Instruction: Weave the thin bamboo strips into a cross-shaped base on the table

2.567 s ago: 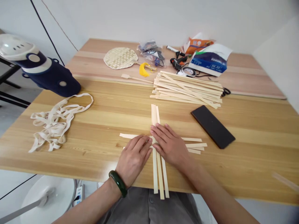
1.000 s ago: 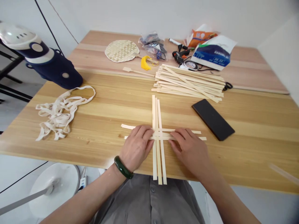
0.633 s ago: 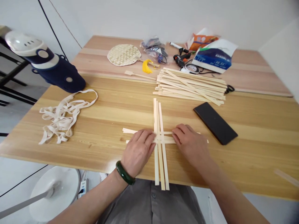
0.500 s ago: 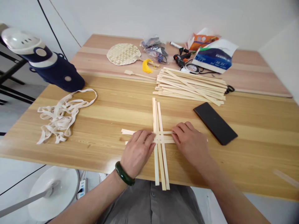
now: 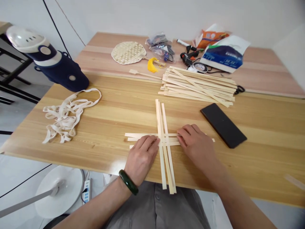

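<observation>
on the table (image 5: 107,124), near edge, three lengthwise strips (image 5: 166,156) cross three crosswise strips (image 5: 173,143); lower ends of the lengthwise ones poke past the edge. left hand (image 5: 140,159), green bangle (image 5: 128,182) on its wrist, has bent fingers pressing at the left of the crossing; can't tell if it pinches or only pushes down. right hand (image 5: 196,144) has fingertips closed on the crosswise strips, right of the crossing, their far ends mostly hidden under the palm. step in hand looks like interlacing and lining up the strips; gaps uneven, lengthwise ones lean a bit. next move seems to call for the left hand pinning the crossing while the right nudges the crosswise strips straight and closer; light touch, loose strips could slip. spare bundle (image 5: 197,86) lies beyond, black slab (image 5: 224,125) to the right, tangled ribbon (image 5: 65,122) to the left, woven fan (image 5: 128,52) at the back. versus half a second ago: left ends of the upper two crosswise strips are fanned apart rather than bunched, lengthwise ones tilt slightly more. hands about the same place.
</observation>
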`<state>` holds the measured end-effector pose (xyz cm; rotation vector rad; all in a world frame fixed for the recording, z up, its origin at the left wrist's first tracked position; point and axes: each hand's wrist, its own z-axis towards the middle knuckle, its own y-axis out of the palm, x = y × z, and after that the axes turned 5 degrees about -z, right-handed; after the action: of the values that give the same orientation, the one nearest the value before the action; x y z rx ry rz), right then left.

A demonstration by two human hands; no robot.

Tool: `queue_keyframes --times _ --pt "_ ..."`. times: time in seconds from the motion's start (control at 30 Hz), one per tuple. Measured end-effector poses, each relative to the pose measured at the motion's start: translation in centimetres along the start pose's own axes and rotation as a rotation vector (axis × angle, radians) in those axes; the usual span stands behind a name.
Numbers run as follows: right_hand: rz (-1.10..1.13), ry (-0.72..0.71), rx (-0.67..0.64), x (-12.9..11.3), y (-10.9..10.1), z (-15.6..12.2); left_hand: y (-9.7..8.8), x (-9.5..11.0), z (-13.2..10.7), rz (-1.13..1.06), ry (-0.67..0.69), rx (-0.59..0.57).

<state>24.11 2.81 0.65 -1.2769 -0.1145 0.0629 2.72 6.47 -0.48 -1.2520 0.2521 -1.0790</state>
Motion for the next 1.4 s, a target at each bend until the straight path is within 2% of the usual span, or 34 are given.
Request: queue_keyframes --times 0.53,0.7,0.9,1.1,1.4 --pt "0.006 -0.023 0.025 -0.3 -0.3 -0.3 -0.1 0.2 -0.1 -0.043 -0.019 0.031" --pt "0.093 -0.066 0.131 -0.5 -1.6 -1.4 -1.0 -0.4 0.1 -0.15 -0.008 0.073" --pt "0.065 -0.055 0.11 -0.3 -1.3 -3.3 -2.2 -1.9 -0.2 -0.075 -0.006 0.12" --pt "0.017 -0.04 0.115 -1.1 -0.6 -3.6 -1.8 -2.1 -0.8 -0.064 -0.021 0.076" --pt "0.042 -0.027 0.095 -1.2 -0.8 -3.5 -1.3 -2.0 -0.1 -0.044 0.003 -0.035"
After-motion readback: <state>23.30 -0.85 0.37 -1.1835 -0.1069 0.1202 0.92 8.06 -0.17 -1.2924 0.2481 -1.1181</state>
